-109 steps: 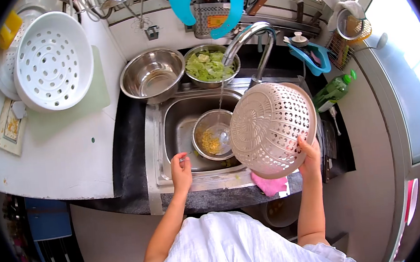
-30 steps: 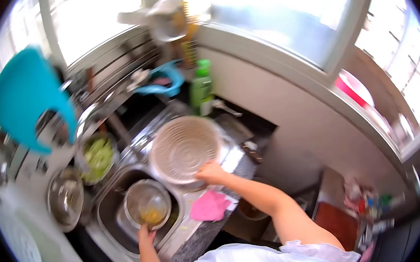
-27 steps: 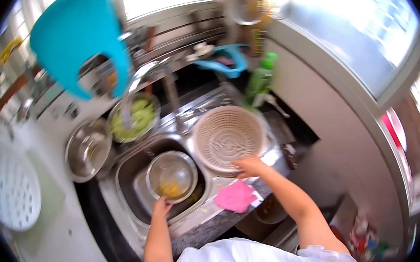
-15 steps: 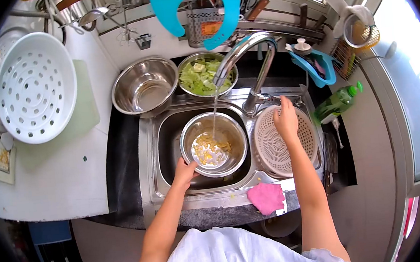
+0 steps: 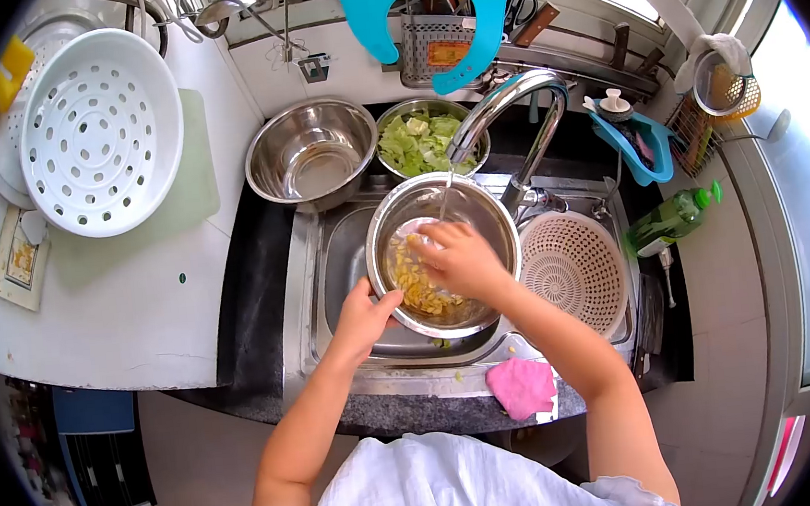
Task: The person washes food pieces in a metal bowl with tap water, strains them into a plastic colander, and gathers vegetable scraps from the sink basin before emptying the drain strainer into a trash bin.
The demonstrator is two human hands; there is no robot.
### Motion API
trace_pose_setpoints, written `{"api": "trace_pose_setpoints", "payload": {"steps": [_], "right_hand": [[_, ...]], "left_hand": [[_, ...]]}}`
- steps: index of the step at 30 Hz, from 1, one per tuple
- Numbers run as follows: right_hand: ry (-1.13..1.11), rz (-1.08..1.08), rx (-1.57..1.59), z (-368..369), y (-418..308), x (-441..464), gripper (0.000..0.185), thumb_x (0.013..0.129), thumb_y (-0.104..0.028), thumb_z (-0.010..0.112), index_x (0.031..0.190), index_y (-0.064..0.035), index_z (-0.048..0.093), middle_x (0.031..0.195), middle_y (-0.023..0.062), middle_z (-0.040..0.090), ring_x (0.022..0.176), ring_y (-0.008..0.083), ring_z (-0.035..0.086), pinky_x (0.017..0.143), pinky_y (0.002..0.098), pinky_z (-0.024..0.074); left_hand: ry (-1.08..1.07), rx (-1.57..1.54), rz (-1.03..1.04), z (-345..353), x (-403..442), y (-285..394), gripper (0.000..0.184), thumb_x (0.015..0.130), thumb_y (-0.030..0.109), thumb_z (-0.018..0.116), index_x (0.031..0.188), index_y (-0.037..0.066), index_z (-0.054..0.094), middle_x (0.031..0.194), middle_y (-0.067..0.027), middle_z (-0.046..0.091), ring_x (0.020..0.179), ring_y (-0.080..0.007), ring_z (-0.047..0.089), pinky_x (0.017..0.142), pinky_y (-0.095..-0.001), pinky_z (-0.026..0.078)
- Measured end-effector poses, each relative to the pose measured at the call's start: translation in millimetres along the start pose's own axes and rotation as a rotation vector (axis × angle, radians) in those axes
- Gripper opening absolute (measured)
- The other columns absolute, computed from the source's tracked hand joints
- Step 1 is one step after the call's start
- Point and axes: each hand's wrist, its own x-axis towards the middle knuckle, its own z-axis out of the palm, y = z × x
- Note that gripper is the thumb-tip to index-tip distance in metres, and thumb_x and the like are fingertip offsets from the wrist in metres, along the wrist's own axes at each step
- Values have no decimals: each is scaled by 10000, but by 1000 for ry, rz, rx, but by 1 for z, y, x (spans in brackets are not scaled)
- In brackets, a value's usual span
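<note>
Bowl [image 5: 480,210], stainless steel, head view: over sink basin [image 5: 340,259], yellow pieces [image 5: 418,295] inside, below running faucet [image 5: 542,145] at one o'clock. Left hand [image 5: 363,319]: closed on rim, eight o'clock. Right hand [image 5: 464,262]: inside, fingers curled, blurred; hold on pieces impossible to tell. Plastic colander [image 5: 565,268]: three o'clock. Lettuce [image 5: 420,144]: twelve. Pink cloth [image 5: 521,387]: five.

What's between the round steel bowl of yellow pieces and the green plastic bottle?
In the head view, mainly the round, beige, perforated plastic colander lies between the steel bowl and the green bottle.
</note>
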Motion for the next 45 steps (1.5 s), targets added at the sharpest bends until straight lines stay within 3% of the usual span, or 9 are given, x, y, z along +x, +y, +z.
{"api": "trace_pose_setpoints", "payload": {"steps": [5, 7, 15, 17, 22, 25, 29, 34, 45], "right_hand": [[-141, 387, -232, 50, 20, 10, 238, 843, -320, 536, 919, -100, 585, 951, 100, 572, 936, 268, 548, 782, 454, 472], [-182, 450, -188, 64, 14, -19, 235, 868, -294, 511, 897, -73, 587, 870, 120, 597, 814, 294, 594, 536, 396, 519], [-582, 339, 720, 61, -3, -21, 255, 880, -249, 490, 970, -33, 590, 912, 210, 633, 855, 365, 612, 754, 419, 459], [-648, 397, 674, 62, 5, -14, 255, 884, -256, 492, 968, -33, 586, 901, 206, 635, 870, 366, 612, 741, 418, 457], [-71, 426, 106, 36, 27, 14, 396, 881, -326, 495, 619, -74, 654, 622, 150, 624, 554, 336, 614, 576, 436, 495], [136, 157, -133, 48, 57, 9, 365, 846, -388, 533, 808, -41, 639, 847, 146, 619, 778, 289, 602, 578, 399, 493], [-255, 407, -98, 63, 29, -22, 424, 815, -428, 561, 914, -18, 609, 974, 192, 596, 875, 336, 597, 666, 419, 520], [-699, 251, 480, 73, 28, -18, 304, 870, -280, 483, 962, -14, 599, 919, 230, 623, 845, 373, 610, 738, 447, 478], [-179, 570, 222, 25, 34, 30, 393, 870, -401, 508, 695, -85, 661, 688, 130, 635, 672, 331, 619, 616, 414, 498]], "left_hand": [[50, -10, 51, 12, 6, -2, 260, 852, 57, 581, 1095, 7, 502, 993, -74, 572, 835, -149, 616, 671, -284, 556], [76, -17, 60, 17, 8, -7, 250, 847, 59, 584, 1079, 7, 508, 984, -75, 574, 826, -149, 617, 663, -287, 558], [122, -24, 44, 24, 16, -23, 245, 829, 77, 596, 1054, 16, 522, 913, -62, 593, 750, -129, 615, 604, -273, 548], [125, -25, 64, 25, 15, -20, 248, 830, 75, 595, 1060, 16, 521, 915, -60, 592, 751, -127, 614, 600, -269, 546], [123, 17, 100, 19, 15, -10, 248, 843, 60, 572, 1079, 13, 511, 924, -52, 590, 755, -125, 614, 599, -264, 544], [115, 22, 123, 24, 17, -9, 251, 840, 61, 573, 1080, 18, 512, 919, -46, 589, 737, -117, 607, 586, -254, 536], [190, -46, 120, 32, 27, -9, 210, 824, 66, 588, 1013, 5, 521, 875, -54, 576, 698, -115, 590, 558, -251, 519], [167, 1, 71, 35, 26, -12, 244, 827, 64, 583, 1055, 3, 519, 954, -77, 583, 756, -128, 608, 575, -255, 538], [170, -46, 112, 26, 21, 0, 324, 837, 53, 585, 1131, -18, 469, 1011, -84, 549, 832, -167, 619, 639, -300, 576]]}}
